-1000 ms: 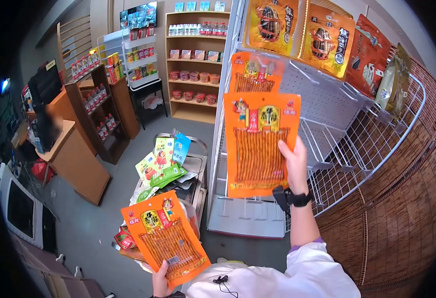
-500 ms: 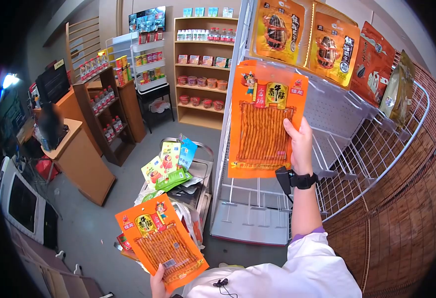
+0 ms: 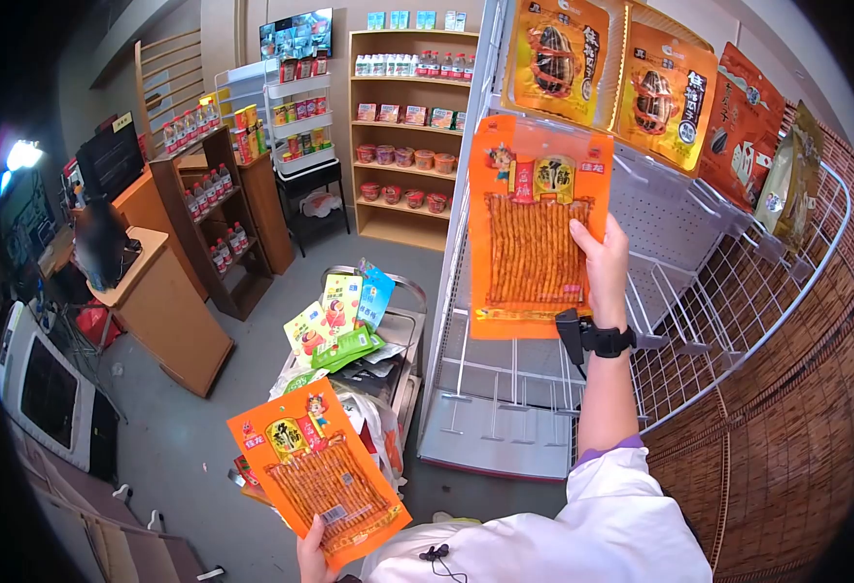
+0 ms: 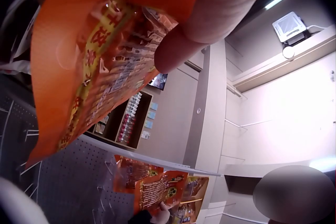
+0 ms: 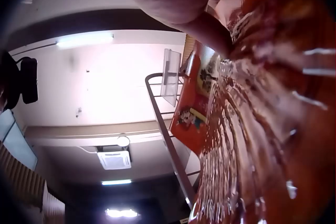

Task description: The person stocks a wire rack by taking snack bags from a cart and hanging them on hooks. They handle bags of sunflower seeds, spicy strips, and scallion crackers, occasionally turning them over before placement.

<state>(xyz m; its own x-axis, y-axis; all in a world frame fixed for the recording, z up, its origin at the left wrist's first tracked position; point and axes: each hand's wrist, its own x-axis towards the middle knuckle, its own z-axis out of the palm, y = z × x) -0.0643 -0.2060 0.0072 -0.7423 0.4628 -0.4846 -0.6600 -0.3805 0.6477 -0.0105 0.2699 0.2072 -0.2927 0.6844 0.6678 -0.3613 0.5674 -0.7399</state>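
Note:
My right hand (image 3: 606,267) grips the right edge of an orange packet of snack sticks (image 3: 539,243), thumb across its front. This packet stands upright before the wire rack, just below the hanging sunflower seed bags (image 3: 665,102). Down at the lower left, my left hand (image 3: 313,554) pinches a second orange packet of snack sticks (image 3: 320,476) at its bottom edge, and that packet leans to the left. Another orange packet (image 4: 131,174) hangs on the rack behind the raised one in the left wrist view. Close up in the right wrist view, a thumb (image 5: 205,32) presses the clear window.
Bare hooks and wire mesh (image 3: 738,282) fill the rack's right side. A metal cart (image 3: 402,335) piled with green, yellow and blue snack bags (image 3: 344,345) stands left of the rack. Farther back are a wooden shelf (image 3: 412,133) of goods and a counter (image 3: 169,321).
My right hand has raised its packet toward the rack's upper hooks, so it now covers the orange packet behind it. The left hand keeps its packet low, nearly still.

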